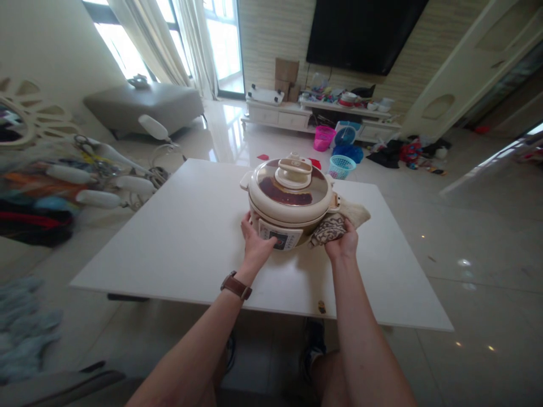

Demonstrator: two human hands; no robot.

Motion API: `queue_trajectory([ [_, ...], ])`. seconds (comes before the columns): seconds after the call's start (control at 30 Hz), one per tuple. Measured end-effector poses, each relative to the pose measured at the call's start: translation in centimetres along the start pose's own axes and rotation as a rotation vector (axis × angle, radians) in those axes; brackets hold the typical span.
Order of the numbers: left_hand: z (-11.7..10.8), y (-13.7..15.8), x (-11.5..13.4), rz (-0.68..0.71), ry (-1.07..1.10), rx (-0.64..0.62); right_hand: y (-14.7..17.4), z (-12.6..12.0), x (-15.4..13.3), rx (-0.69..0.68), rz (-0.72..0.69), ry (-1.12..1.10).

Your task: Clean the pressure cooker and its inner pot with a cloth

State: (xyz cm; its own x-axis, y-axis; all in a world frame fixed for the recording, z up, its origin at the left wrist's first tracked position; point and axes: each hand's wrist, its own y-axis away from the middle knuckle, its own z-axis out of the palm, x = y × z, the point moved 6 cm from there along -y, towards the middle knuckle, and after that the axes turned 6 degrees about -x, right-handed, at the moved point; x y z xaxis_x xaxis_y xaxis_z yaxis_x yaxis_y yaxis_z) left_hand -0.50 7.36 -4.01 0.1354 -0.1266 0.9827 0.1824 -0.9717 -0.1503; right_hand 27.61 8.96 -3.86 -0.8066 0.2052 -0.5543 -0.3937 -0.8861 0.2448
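A cream electric cooker [292, 217] is over the middle of the white table, its control panel [285, 240] facing me. Its round lid [263, 183] has a dark red-brown band across a see-through top and a raised knob handle [296, 169]. My left hand [255, 242] grips the lower left of the body, thumb lying on the panel. A patterned brown and cream cloth [333, 227] is in my right hand [344, 243], pressed against the cooker's lower right side. The right fingers are partly hidden by the cloth. Whether the cooker's base touches the table I cannot tell.
The white table [190, 243] has a small dark item [321, 307] at its near edge. Left of it stands a lamp with several white shades [99, 198]. Beyond are a pink basket [323, 138], a light blue basket [341, 166] and a grey bench [148, 107].
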Motion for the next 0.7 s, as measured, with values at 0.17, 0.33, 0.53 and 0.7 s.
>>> queue_trajectory([
  [0.17,-0.6,0.1,0.3,-0.032,-0.031,-0.075,0.9,0.5,0.1,-0.004,0.017,-0.001],
  [0.33,-1.1,-0.4,0.4,-0.008,0.021,-0.113,1.8,0.7,-0.2,0.022,0.018,-0.003],
  [0.53,-1.5,-1.0,0.0,-0.02,0.122,-0.068,3.6,0.1,0.0,0.04,0.026,0.002],
  [0.7,-3.0,-2.2,-0.6,-0.085,0.253,0.031,7.3,-1.7,1.5,0.012,0.049,0.03],
])
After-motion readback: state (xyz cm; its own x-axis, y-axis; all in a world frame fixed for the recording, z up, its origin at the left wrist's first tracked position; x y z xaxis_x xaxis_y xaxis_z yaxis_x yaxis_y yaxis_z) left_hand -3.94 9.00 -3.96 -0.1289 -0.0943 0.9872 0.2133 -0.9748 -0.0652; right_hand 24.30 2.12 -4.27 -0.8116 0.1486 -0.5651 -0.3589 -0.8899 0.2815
